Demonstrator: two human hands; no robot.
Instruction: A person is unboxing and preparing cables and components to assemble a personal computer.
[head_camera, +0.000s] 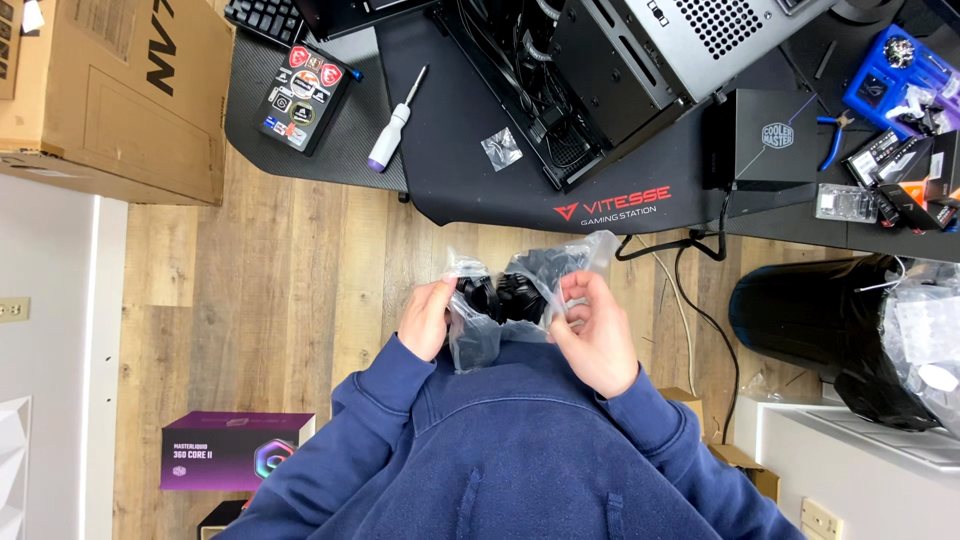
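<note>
1. A large brown cardboard box (115, 95) sits at the far left on the wood-plank floor (270, 300).
2. Lower left, a purple and black printed carton (232, 450) lies on the floor beside the blue sleeve.
3. On the black desk mat (450, 180) rest a small black box covered in stickers (302, 98) and a screwdriver with a white and purple handle (394, 126).
4. The left hand (428, 318) is closed on the left side of a crinkled clear plastic bag holding black cables (515, 295), fingers curled round it.
5. The bag hangs in front of the person's chest, between both hands, above the floor and just short of the mat's edge.
6. The right hand (592, 335) pinches the bag's right edge between thumb and fingertips.
7. Behind the bag, an open black computer case (600, 75) lies on the mat.
8. Further right stand a black rectangular power-supply box (765, 140), blue-handled pliers (835, 135), and a black bin lined with clear plastic (850, 330).
</note>
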